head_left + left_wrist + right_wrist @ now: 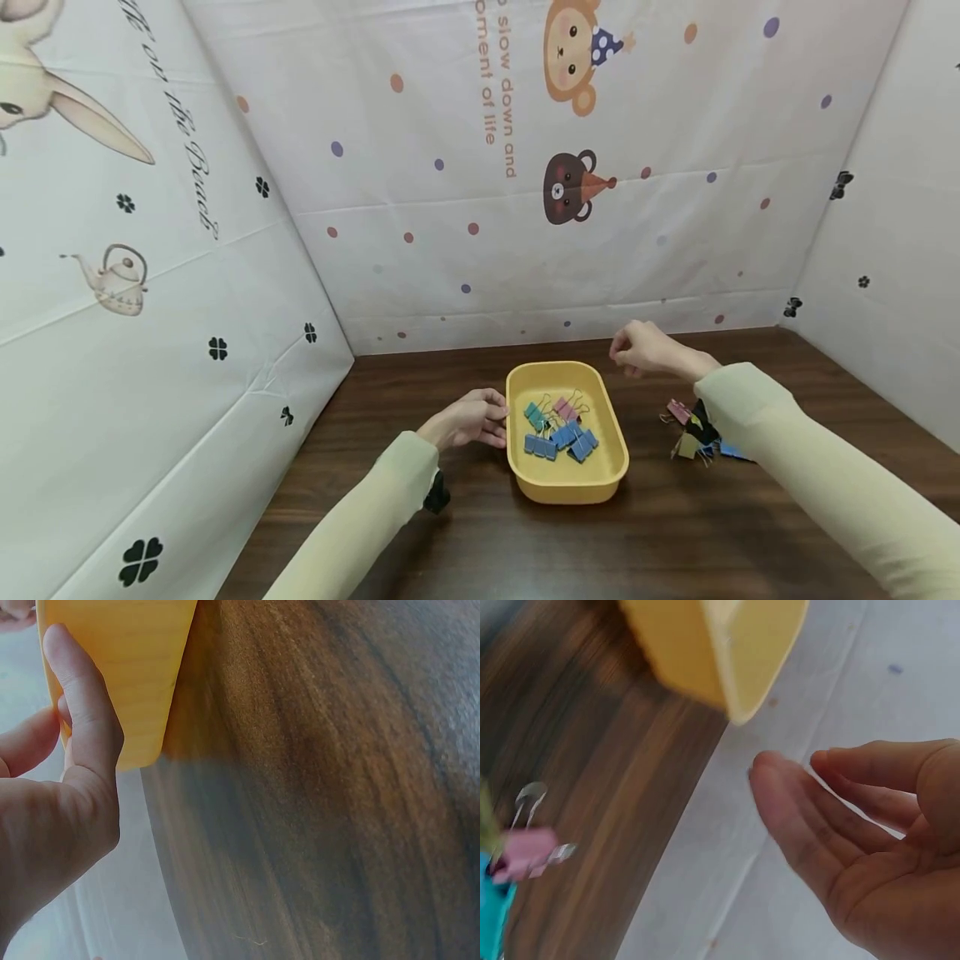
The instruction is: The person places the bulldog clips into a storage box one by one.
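Observation:
A yellow plastic bin [568,493] stands on the dark wooden table and holds several binder clips: blue ones [540,447], a teal one [536,416] and a pink one [566,409]. My left hand [474,418] is at its left side, relaxed fingers touching the wall near the rim; the left wrist view shows one finger [88,697] along the outer wall. Beyond the bin's far right corner, my right hand [649,347] is raised with loosely bent fingers. In the right wrist view, a gap shows between thumb and fingertips, and nothing is held.
Right of the bin lies a pile of binder clips, with a pink one [678,411], a yellowish one [686,446] and a blue one [733,451], partly hidden by the right sleeve [757,408]. Printed white sheets [465,250] enclose the table at the back and sides.

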Tool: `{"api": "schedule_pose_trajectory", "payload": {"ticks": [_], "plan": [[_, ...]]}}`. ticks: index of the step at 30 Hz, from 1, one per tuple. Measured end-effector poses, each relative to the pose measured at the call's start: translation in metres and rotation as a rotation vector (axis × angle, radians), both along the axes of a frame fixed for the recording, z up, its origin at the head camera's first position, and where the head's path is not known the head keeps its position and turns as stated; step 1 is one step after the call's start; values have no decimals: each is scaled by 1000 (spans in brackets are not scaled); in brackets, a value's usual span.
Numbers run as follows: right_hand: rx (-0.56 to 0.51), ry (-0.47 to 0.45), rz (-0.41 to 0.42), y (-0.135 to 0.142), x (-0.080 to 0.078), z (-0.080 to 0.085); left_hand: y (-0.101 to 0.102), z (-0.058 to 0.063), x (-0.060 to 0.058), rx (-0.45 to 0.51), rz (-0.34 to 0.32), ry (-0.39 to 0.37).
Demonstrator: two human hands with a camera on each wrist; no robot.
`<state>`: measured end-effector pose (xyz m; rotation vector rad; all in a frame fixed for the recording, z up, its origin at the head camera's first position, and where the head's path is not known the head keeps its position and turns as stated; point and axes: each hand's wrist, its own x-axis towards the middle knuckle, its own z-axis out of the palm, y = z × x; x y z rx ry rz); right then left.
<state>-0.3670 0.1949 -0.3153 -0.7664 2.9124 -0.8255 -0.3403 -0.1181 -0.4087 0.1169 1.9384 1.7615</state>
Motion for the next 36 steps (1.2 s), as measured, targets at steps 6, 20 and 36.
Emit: {"api": "schedule_pose_trajectory", "payload": {"ticks": [6,20,36], "plan": [[159,6,-5,35,-2,-13,0,-1,2,-7,10,1],[322,-190,-171,63,-4,-54,-1,-2,3,1,8,4],[305,-188,-161,64,-4,-63,1,-1,1,-4,10,10]]}}
